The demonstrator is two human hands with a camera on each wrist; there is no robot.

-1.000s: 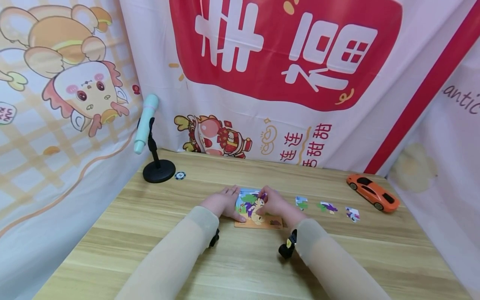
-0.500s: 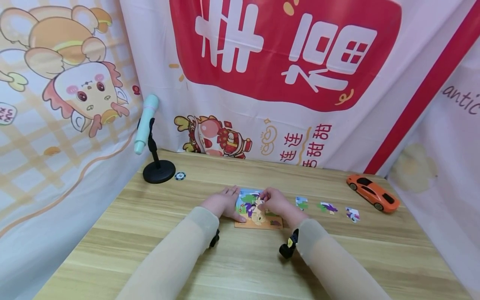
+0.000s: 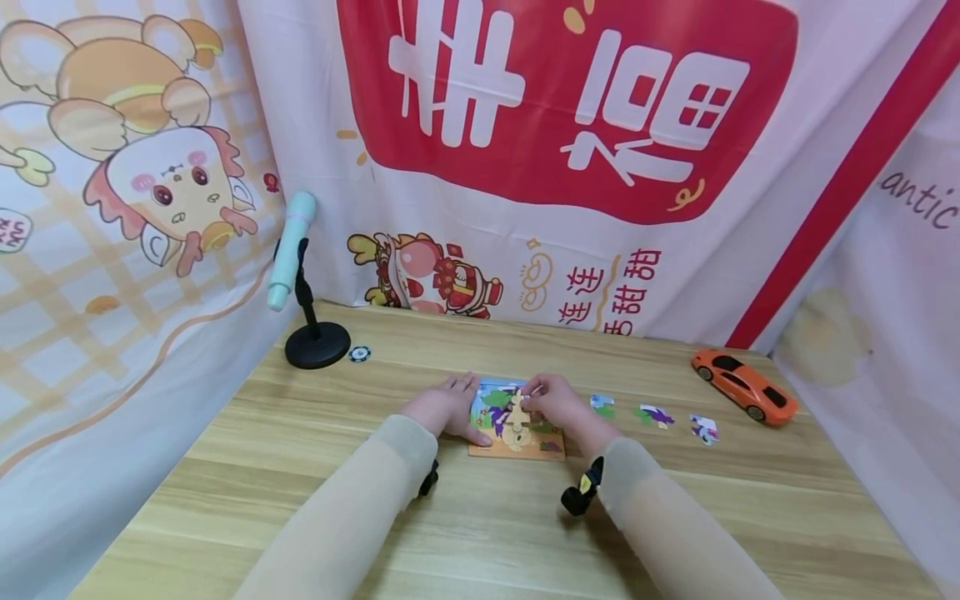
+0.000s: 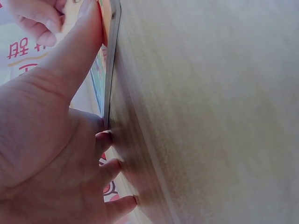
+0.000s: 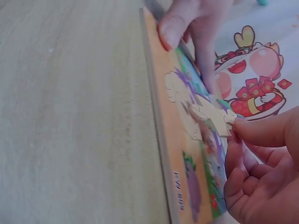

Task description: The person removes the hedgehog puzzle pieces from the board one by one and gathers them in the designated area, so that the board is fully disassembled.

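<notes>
A flat jigsaw puzzle board (image 3: 487, 452) with an orange lower strip lies mid-table, part of its cartoon picture in place. My left hand (image 3: 448, 408) rests along its left edge. The left thumb (image 4: 84, 32) presses on the board's face, and the other fingers lie extended beside the edge, on the table. Over the picture, my right hand (image 3: 557, 404) pinches a pale, purple-edged puzzle piece (image 5: 212, 116) between thumb and fingertips. The piece tilts close above the board; whether it touches, I cannot tell.
Right of the board lie three loose puzzle pieces: one blue-green (image 3: 602, 406), one purple-green (image 3: 657, 416), one white-purple (image 3: 705, 429). An orange toy car (image 3: 745, 386) stands farther right. At the back left are a mint microphone (image 3: 291, 250) on a black stand (image 3: 318, 343) and a round chip (image 3: 360, 353).
My right hand has shifted slightly right over the board, and the pale piece in its fingers shows more. The left hand has stayed on the board's left edge.
</notes>
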